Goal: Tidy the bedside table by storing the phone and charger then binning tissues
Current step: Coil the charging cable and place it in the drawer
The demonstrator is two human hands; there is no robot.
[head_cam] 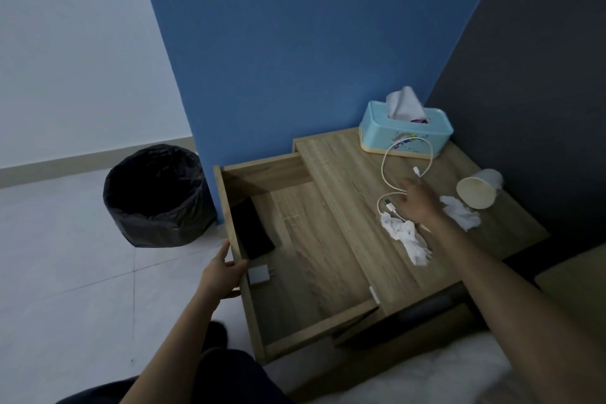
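Note:
The bedside table's drawer [295, 272] stands pulled out to the left. Inside it lie a black phone [251, 228] and a white charger plug [260, 274] near the front wall. My left hand [223, 272] grips that front edge. On the tabletop [344, 174] a white cable [387, 174] loops in front of the tissue box. My right hand [419, 202] rests over the cable's near end, fingers spread and touching it. One crumpled tissue [408, 236] lies just below that hand, another crumpled tissue [459, 211] to its right.
A light blue tissue box [406, 131] stands at the table's back corner. A paper cup [478, 188] lies tipped on its side at the right. A bin with a black liner [157, 197] stands on the floor left of the table. Bedding is at the lower right.

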